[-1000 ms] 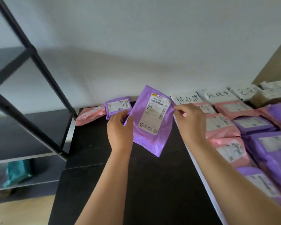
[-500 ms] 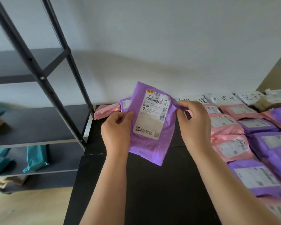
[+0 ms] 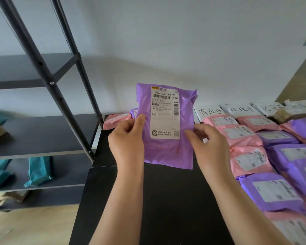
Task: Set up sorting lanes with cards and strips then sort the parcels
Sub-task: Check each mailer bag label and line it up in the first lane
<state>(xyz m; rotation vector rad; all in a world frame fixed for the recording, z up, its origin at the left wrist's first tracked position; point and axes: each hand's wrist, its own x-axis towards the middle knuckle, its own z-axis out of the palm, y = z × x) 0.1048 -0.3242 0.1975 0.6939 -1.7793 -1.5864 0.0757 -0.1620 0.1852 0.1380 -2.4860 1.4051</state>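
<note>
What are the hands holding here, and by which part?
A purple plastic mailer parcel, held upright: the left hand pinches its left edge, the right hand its right edge.

Purple parcel [image 3: 166,151], white label [image 3: 165,112]; black table [image 3: 175,200].

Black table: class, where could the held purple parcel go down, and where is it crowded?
Free for the purple parcel: black table between the forearms, out to its left edge. Crowded: parcel rows on the right, before the cards; pink parcel back left.
</note>
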